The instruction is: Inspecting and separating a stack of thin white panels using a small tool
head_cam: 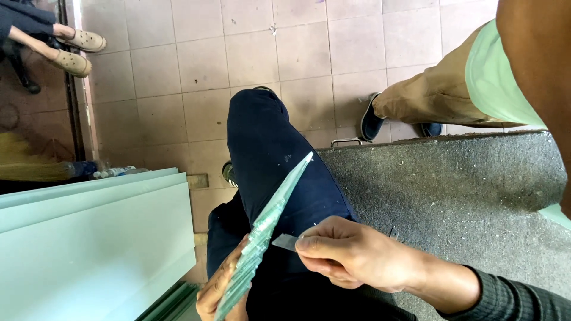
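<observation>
At the bottom of the view, closest to the camera, the left hand (221, 291) gripped the lower end of a stack of long, narrow glass strips (267, 223), its fingers curled around the greenish edges. The stack rose at a slant from that hand across the person's dark blue trouser knee (267, 148), tapering to a point. Just beside it, the right hand (345, 252) pinched a small flat grey blade-like piece (285, 242) between thumb and forefinger, its tip touching the stack's edge; the other fingers were folded under. To do this well, I judged the stack should be kept squarely braced against the knee and the grey piece drawn lightly, with fingertips clear of the sharp edges. To the left lay pale sheets of panel (95, 238) stacked flat. To the right stretched a rough grey carpeted surface (464, 190). Farther off, on the pinkish tiled floor (238, 53), stood another person in tan trousers (428, 95) and dark shoes, and at the far left corner a pair of feet in beige shoes (80, 50).
</observation>
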